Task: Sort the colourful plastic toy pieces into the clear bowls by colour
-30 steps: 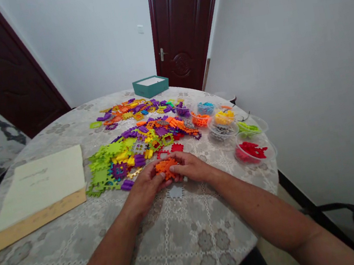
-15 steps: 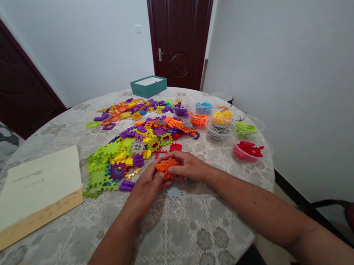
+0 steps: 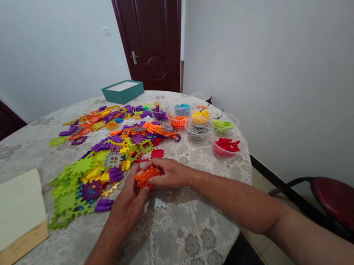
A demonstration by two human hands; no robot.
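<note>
Both hands hold orange interlocking plastic pieces (image 3: 147,177) between them, just above the near part of the table. My left hand (image 3: 131,199) grips them from the left, and my right hand (image 3: 170,174) closes on them from the right with the thumb across the front. How many pieces are in the hands I cannot tell. A grey toothed piece (image 3: 159,203) lies on the cloth just below the hands. Beyond the fingers sits a red square piece (image 3: 157,153). Close to my left hand are purple connector pieces (image 3: 104,205) at the edge of a mixed heap.
Green toothed tiles (image 3: 67,201) and other coloured pieces spread across the middle. Clear tubs hold sorted pieces, including a red-filled tub (image 3: 226,146) at right. A teal box (image 3: 123,92) stands at the back. Paper on a board (image 3: 10,208) lies left. A dark red chair (image 3: 353,205) stands right.
The view has turned to the right, so everything on the table appears shifted left. Both hands still hold the orange pieces, which are turned slightly.
</note>
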